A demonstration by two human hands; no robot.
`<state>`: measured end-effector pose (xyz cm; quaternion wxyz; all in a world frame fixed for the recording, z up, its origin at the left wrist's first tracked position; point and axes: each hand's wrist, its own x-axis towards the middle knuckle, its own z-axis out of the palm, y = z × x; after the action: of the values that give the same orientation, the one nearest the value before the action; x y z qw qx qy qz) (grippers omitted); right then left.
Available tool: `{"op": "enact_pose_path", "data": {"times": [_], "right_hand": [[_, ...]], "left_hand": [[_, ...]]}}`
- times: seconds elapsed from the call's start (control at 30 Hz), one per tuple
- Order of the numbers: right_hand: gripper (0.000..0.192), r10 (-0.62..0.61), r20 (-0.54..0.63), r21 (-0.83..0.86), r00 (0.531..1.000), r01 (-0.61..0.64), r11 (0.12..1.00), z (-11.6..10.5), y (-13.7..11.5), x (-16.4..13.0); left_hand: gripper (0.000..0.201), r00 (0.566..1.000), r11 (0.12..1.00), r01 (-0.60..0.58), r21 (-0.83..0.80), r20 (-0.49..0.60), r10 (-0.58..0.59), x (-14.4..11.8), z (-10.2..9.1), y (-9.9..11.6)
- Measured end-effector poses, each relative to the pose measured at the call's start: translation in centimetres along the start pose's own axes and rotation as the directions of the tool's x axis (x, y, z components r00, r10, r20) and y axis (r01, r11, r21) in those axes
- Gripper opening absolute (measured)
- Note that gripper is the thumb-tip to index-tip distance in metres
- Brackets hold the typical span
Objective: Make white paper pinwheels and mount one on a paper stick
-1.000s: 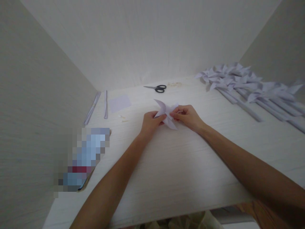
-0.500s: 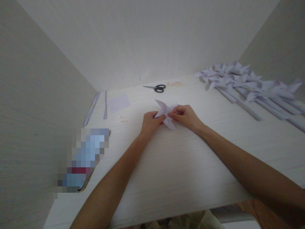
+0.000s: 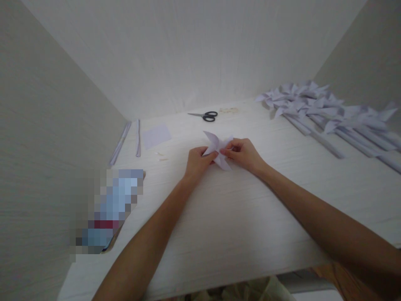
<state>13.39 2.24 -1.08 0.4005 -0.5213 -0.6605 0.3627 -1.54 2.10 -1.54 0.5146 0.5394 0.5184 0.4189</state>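
Between my hands is a white paper pinwheel point(image 3: 212, 139), its curved blades fanning out above and below my fingers. My left hand point(image 3: 198, 163) is closed on its left side, the thumb pressed near the centre. From the right, my right hand point(image 3: 246, 154) pinches the pinwheel close to its middle with thumb and fingertips. The fingers partly cover the centre and the right blade, so I cannot make out whether something small is held there.
Black-handled scissors point(image 3: 209, 116) lie at the back. At the left are a paper sheet point(image 3: 156, 135), rolled paper sticks point(image 3: 138, 138), small scraps point(image 3: 163, 159) and a blurred-out object point(image 3: 119, 205). Several paper pinwheels on sticks point(image 3: 313, 106) are piled at the right. Walls border the white table point(image 3: 219, 238).
Almost nothing differs. Both hands keep their hold on the pinwheel, and my right fingertips have shifted very slightly left at its centre.
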Motion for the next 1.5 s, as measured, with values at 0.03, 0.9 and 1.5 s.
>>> {"op": "enact_pose_path", "data": {"times": [0.03,0.9,1.5], "right_hand": [[0.022,-0.004,0.000,0.005,1.000,0.004,1.000,0.00,0.01,0.00],[0.022,-0.008,-0.046,0.010,0.999,0.008,1.000,0.22,0.24,-0.03],[0.060,0.029,-0.040,0.505,0.999,-0.005,0.863,0.36,0.37,-0.15]], "left_hand": [[0.017,1.000,1.000,-0.004,0.004,-0.001,0.004,-0.04,0.01,0.04],[0.017,0.999,0.997,-0.040,0.060,-0.006,0.041,-0.22,-0.02,0.03],[0.020,1.000,0.998,0.009,-0.069,0.000,-0.009,-0.33,0.21,0.43]]}}
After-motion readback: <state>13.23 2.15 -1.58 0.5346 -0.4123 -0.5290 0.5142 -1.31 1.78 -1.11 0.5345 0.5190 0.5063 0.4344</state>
